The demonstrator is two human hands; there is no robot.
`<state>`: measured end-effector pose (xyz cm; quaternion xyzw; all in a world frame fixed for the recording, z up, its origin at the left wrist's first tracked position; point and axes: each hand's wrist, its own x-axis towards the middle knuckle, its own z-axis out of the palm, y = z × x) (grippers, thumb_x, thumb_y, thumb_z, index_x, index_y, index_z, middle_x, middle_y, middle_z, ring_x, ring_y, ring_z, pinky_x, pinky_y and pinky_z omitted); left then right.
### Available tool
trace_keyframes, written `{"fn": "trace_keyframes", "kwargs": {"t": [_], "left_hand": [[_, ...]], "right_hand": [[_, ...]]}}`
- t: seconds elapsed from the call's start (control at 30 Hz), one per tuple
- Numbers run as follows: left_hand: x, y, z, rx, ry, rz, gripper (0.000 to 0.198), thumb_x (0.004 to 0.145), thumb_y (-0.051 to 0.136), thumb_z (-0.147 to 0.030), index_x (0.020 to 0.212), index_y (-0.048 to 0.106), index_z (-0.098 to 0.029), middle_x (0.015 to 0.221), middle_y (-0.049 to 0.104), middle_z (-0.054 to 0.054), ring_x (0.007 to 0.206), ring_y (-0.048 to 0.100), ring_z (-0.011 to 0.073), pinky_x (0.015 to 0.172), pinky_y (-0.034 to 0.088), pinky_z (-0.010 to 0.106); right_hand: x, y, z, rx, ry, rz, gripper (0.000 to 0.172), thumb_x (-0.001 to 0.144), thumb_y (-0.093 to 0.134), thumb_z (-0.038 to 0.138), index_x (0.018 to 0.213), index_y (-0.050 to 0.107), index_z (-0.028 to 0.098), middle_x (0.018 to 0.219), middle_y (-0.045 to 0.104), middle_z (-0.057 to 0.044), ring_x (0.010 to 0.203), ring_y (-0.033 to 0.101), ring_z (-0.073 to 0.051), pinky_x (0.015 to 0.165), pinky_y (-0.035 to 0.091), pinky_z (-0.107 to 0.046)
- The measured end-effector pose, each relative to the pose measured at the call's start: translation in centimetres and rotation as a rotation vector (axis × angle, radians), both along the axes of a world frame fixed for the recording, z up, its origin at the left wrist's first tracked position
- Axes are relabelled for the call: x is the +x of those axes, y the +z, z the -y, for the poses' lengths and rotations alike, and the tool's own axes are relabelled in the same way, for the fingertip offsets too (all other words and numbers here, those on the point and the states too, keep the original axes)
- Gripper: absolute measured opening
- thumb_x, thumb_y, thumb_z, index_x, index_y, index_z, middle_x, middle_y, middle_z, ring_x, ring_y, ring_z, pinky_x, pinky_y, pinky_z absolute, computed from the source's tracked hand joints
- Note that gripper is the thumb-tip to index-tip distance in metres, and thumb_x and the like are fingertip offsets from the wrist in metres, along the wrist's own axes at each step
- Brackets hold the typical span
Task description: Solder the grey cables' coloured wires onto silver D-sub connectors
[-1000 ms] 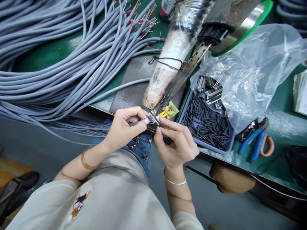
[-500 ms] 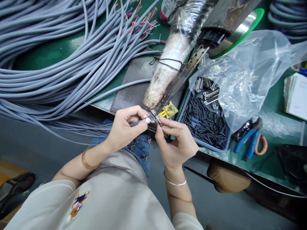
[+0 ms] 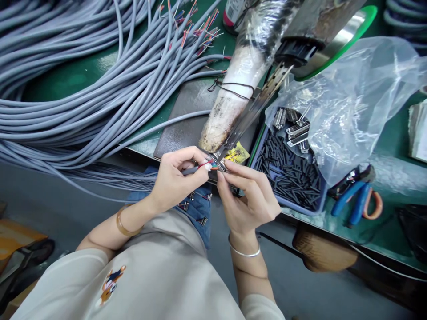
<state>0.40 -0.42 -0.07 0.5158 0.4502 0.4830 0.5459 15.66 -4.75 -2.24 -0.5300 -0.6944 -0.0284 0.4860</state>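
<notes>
Between thumb and fingers my left hand [image 3: 178,175] pinches the end of a grey cable [image 3: 191,170], its thin coloured wires fanned out toward the right. My right hand [image 3: 250,193] grips a small metal multi-pin connector [image 3: 220,165] by its edge. The wires meet the connector's pins; which ones are joined I cannot make out. Just above the connector is the tip of a soldering iron [image 3: 230,138], which slants down from a mount. A yellow piece [image 3: 237,153] lies right behind the connector.
Many grey cables [image 3: 100,106] cover the left of the green table. A blue bin [image 3: 320,206] holds black tubes and metal connectors, partly under a clear bag [image 3: 353,102]. Blue-handled cutters [image 3: 353,198] lie to its right. A white wrapped tube [image 3: 230,102] hangs over a dark plate [image 3: 173,133].
The connector has come slightly nearer the iron's tip, which now overlaps it in view. Both hands have shifted a little to the right. The camera view has moved slightly.
</notes>
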Motion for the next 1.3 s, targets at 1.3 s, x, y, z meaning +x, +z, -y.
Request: {"fn": "trace_keyframes", "kwargs": {"t": [1.3], "left_hand": [[0.5,-0.83,0.58,0.02,0.073,-0.028,0.014,0.077,0.072,-0.019,0.069,0.06,-0.017,0.064,0.055,-0.001,0.059,0.048,0.0075,0.048,0.035,0.017]], "right_hand": [[-0.02,0.22,-0.33,-0.041,0.051,-0.049,0.02,0.086,0.076,0.007,0.091,0.064,0.022,0.1,0.08,-0.002,0.086,0.077,-0.014,0.078,0.063,-0.027]]}}
